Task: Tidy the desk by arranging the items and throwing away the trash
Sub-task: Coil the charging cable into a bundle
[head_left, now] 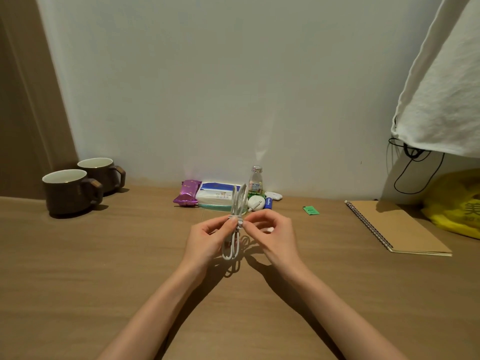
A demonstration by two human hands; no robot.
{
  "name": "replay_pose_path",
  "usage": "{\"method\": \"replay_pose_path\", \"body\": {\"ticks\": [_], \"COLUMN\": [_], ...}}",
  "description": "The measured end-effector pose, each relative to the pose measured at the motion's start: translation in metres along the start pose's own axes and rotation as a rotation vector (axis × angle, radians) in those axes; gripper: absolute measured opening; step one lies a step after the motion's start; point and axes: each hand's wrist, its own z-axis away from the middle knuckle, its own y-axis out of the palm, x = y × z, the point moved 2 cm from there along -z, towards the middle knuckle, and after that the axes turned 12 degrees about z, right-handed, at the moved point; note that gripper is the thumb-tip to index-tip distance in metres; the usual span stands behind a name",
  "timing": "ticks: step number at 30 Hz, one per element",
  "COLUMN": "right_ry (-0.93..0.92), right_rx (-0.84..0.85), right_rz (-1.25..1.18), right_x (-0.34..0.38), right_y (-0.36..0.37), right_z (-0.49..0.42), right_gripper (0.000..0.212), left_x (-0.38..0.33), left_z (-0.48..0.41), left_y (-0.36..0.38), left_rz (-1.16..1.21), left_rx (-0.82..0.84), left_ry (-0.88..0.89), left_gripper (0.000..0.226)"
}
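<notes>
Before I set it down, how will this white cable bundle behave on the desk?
The cable looks light and floppy: thin loops sag below both hands. The wrap at its middle probably keeps it bundled, so it should lie flat rather than roll.

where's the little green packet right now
In the head view the green packet lies flat on the desk, right of centre, alone between the blue tube and the spiral notebook.
</notes>
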Motion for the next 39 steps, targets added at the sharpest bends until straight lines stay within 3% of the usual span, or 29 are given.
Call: {"method": "replay_pose_path", "body": {"ticks": [4, 7, 12, 15, 17, 21, 26, 30, 39], "right_ry": [-0.358, -0.538, -0.528, -0.519, -0.500, -0.496, -0.427, -0.377, -0.353], "right_rx": [-0.185, -0.209, -0.169, -0.219, -0.216, -0.053, 0.186, 0.257, 0.333], "right_rz": [0.379, 0.515, 0.549, 0.530, 0.562, 0.673, 0.612, 0.556, 0.549], "right_x": [0.003, 0.002, 0.002, 0.000, -0.004, -0.017, -0.020, -0.018, -0.044], "right_y": [-0.005, -0.007, -0.003, -0.009, -0.015, -0.019, -0.012, -0.001, 0.037], "right_z": [0.005, 0.005, 0.004, 0.000, -0.004, -0.010, -0.012, -0.020, -0.047], "right_gripper": [0.011, 0.012, 0.018, 0.018, 0.030, 0.051, 0.034, 0.026, 0.028], "left_x": [0.002, 0.002, 0.007, 0.004, 0.002, 0.003, 0.000, -0.003, 0.010], "left_z": [0.001, 0.001, 0.002, 0.001, -0.003, -0.009, -0.017, -0.032, -0.073], "left_y": [0.000, 0.000, 0.002, 0.000, -0.006, -0.017, -0.026, -0.036, -0.059], "left_rz": [0.015, -0.028, -0.255, -0.266, -0.330, -0.386, -0.388, -0.366, -0.691], "left_rx": [0.003, 0.024, 0.166, 0.197, 0.188, 0.204, 0.281, 0.300, 0.217], "left_ry": [-0.029, -0.048, -0.023, 0.022, 0.055, 0.037, 0.008, 0.048, 0.394], "left_gripper": [0.017, 0.018, 0.036, 0.025, 0.022, 0.015, 0.013, 0.011, 0.015]}}
